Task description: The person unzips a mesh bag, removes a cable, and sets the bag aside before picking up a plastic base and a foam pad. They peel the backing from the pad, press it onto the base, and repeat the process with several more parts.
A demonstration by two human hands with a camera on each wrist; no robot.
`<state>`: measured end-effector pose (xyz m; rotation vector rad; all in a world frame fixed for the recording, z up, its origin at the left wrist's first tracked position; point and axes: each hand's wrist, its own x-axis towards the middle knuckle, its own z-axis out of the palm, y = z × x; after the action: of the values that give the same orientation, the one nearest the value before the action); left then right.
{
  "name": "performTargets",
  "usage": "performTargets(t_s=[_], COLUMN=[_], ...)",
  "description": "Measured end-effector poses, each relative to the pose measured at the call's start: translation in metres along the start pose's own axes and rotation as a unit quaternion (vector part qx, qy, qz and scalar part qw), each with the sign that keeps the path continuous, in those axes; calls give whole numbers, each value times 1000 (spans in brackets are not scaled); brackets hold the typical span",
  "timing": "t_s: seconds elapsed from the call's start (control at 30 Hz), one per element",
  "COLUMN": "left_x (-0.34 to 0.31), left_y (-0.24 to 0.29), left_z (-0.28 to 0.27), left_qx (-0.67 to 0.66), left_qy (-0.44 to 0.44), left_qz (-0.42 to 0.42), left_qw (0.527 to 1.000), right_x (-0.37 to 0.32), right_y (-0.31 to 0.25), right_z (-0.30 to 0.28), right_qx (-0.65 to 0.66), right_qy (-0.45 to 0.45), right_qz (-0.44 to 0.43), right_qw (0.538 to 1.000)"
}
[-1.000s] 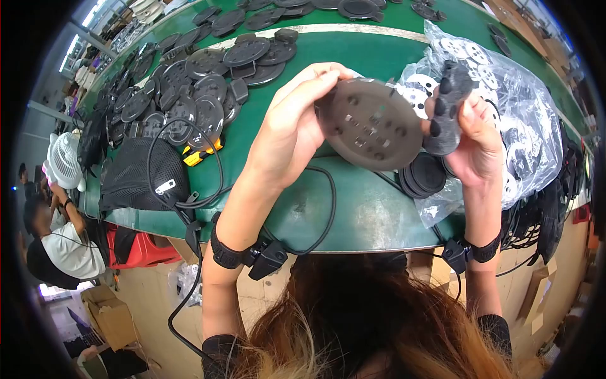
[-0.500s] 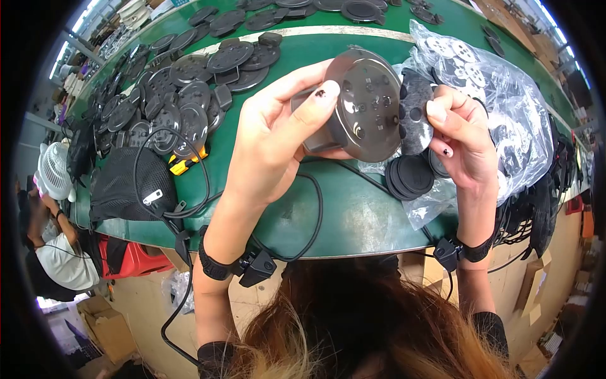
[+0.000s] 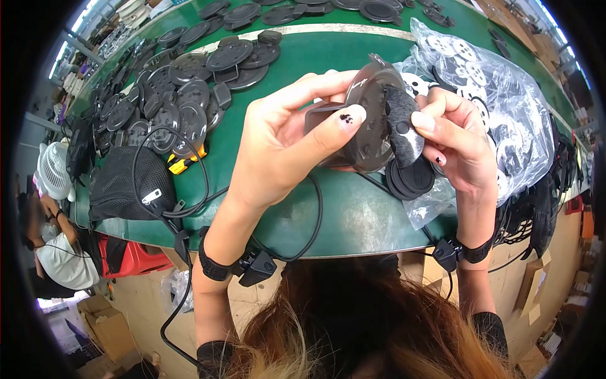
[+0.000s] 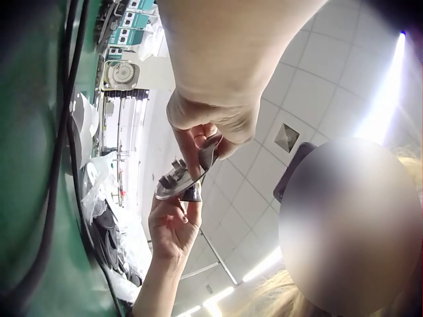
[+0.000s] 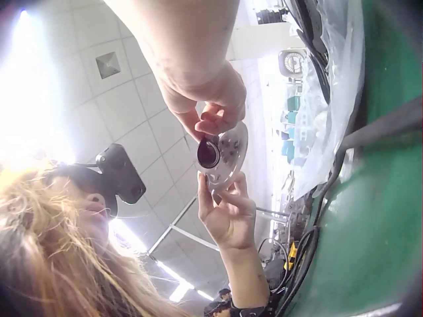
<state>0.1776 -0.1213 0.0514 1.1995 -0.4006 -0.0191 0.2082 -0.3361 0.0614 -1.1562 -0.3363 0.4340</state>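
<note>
In the head view my left hand [image 3: 278, 139] grips a dark, glossy round part [image 3: 369, 136], its thumb along the near side and the fingers behind. The part is tilted, nearly edge-on. My right hand [image 3: 461, 136] pinches a grey-black curved pad [image 3: 404, 129] between thumb and fingers, against the right side of the round part. The left wrist view shows the round part [image 4: 175, 185] between both hands, with small raised posts on one face. In the right wrist view the dark pad [image 5: 209, 153] curves in a loop beside the disc [image 5: 231, 148].
Many dark round parts [image 3: 189, 69] lie piled at the left. A black mesh pouch [image 3: 129, 183], a yellow tool [image 3: 187, 161] and cables [image 3: 319, 215] are nearer. At the right are a plastic bag of white discs [image 3: 517, 120] and stacked black discs [image 3: 410, 180]. A seated person [image 3: 69, 262] is far left.
The round part has turned from facing the head camera to nearly edge-on. The pad in my right hand has moved left against it, and its curve now shows more clearly.
</note>
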Motion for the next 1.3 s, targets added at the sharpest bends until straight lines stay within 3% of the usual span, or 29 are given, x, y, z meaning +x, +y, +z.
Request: performTargets(t_s=[0.27,0.53,0.73,1.1,1.3], left_x=[1,4,1,-1,-2], left_y=[-5,-9,-7,-5,-6], left_z=[-1,-6,-2,0,5], left_qx=[17,152,110,74,62], left_qy=[-8,-28,-2,-5,11], left_qz=[40,117,52,7,-9], left_qw=[999,981,993,997,998], right_x=[0,-1,-1,0,-1], right_y=[0,0,-1,4,15], right_z=[1,8,8,13,22], right_qx=[-39,-124,-145,-160,-225], right_qy=[18,62,72,86,144], right_qz=[-19,-46,-51,-59,-122], right_qw=[999,989,986,981,956])
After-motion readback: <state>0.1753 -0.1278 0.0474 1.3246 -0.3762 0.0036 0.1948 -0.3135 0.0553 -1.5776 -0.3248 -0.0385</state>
